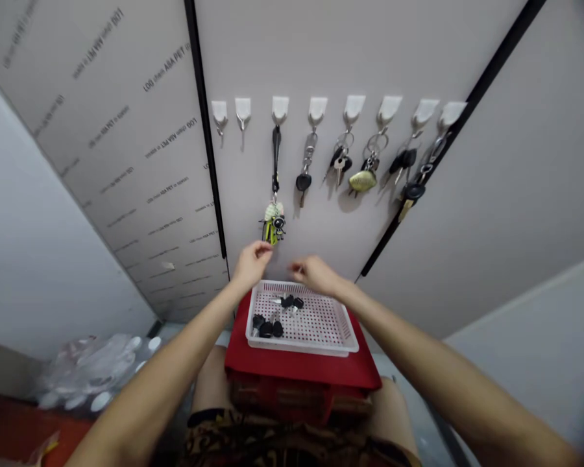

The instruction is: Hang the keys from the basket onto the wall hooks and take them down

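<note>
My left hand (254,263) is raised over the back left corner of a white perforated basket (296,351). Its fingertips are pinched together at the bottom of a keychain (274,224), which has a black strap, a yellow-green band and a small astronaut-like figure, and hangs from a wall hook. Above the basket's back edge is my right hand (316,274), its fingers curled inward and smeared by motion, so whether it holds anything is unclear. Inside the basket lie black-headed keys (268,328) at the front left and more keys (292,302) near the back.
White hooks (318,110) run in a row along the pale wall; several to the right carry keys, including a set with a gold-green charm (363,181). Two bare hooks (243,111) are at left. Under the basket is a red bag (302,370) on my lap. Plastic-wrapped bottles (92,370) stand at lower left.
</note>
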The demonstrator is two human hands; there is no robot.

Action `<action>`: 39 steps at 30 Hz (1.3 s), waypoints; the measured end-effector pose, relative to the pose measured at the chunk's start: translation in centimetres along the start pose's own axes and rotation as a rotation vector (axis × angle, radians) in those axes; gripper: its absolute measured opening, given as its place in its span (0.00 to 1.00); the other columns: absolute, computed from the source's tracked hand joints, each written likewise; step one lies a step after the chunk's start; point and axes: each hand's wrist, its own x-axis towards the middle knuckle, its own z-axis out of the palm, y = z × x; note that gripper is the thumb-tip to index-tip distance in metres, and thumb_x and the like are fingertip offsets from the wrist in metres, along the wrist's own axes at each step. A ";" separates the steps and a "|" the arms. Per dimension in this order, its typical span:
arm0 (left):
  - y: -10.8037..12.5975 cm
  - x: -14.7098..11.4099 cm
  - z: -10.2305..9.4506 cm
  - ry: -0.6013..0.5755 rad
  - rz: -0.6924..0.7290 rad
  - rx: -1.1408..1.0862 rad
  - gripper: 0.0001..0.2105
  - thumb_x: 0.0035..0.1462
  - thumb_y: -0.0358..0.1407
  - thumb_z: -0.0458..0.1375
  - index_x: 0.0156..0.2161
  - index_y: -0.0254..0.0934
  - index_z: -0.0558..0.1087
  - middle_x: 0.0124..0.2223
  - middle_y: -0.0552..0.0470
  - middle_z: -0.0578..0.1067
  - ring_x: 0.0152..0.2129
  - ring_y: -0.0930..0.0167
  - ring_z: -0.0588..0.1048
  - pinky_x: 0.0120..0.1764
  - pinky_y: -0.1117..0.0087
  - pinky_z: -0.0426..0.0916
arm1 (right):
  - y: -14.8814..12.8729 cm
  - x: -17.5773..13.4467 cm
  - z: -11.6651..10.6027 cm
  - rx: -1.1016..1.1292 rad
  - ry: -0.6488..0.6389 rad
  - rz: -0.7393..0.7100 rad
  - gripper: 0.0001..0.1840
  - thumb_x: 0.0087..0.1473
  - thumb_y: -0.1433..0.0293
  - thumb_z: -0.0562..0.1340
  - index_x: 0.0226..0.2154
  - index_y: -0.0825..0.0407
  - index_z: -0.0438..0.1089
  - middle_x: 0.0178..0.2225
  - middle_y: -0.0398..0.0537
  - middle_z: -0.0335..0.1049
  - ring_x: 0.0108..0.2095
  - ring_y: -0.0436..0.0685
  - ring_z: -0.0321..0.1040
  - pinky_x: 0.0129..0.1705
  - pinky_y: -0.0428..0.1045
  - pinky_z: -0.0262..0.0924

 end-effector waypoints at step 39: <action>3.8 0.6 -3.2 0.013 0.073 -0.456 0.10 0.38 0.30 0.53 0.32 0.32 0.64 0.28 0.52 0.70 0.26 0.77 0.67 0.32 0.75 0.62 | -6.1 5.8 -6.2 0.477 0.304 -0.112 0.04 0.36 0.74 0.54 0.21 0.56 0.62 0.18 0.40 0.61 0.19 0.45 0.56 0.23 0.41 0.52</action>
